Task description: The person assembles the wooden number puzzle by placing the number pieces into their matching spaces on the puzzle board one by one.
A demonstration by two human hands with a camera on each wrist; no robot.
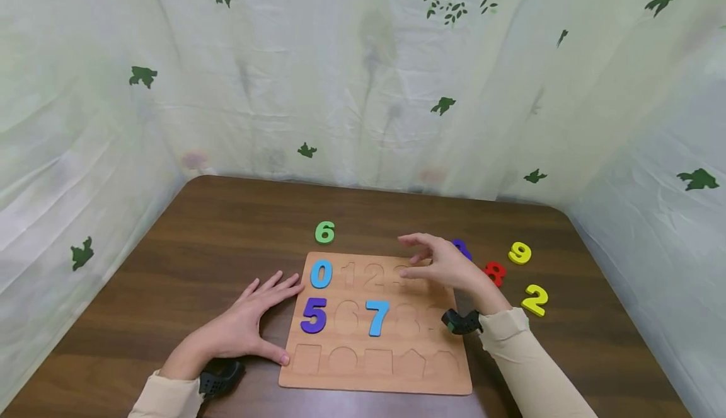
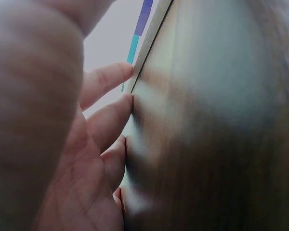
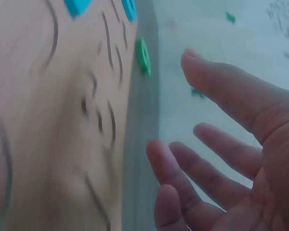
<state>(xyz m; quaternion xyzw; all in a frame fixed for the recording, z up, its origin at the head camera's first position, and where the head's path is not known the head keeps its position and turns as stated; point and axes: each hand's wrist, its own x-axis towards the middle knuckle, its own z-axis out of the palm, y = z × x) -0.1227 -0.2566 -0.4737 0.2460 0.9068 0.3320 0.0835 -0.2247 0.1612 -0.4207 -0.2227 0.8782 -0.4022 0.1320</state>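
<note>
A wooden number puzzle board (image 1: pixel 334 375) lies on the table, with a blue 0 (image 1: pixel 321 274), a purple 5 (image 1: pixel 314 315) and a light-blue 7 (image 1: pixel 377 318) on it. My left hand (image 1: pixel 249 317) is spread along the board's left side, thumb and fingertips right at its edge. Over the upper right of the board hovers my right hand (image 1: pixel 445 263), its fingers loosely bent. Nothing sits between the thumb and fingers (image 3: pixel 216 163) in the right wrist view. Behind this hand a purple-blue number (image 1: pixel 462 249) is partly hidden.
A green 6 (image 1: pixel 325 232) lies beyond the board's far edge. To the right are a red 8 (image 1: pixel 495 273), partly covered by the right forearm, a yellow 9 (image 1: pixel 519 253) and a yellow 2 (image 1: pixel 535 300). A leaf-patterned curtain (image 1: pixel 340 90) surrounds the wooden table (image 1: pixel 227 216).
</note>
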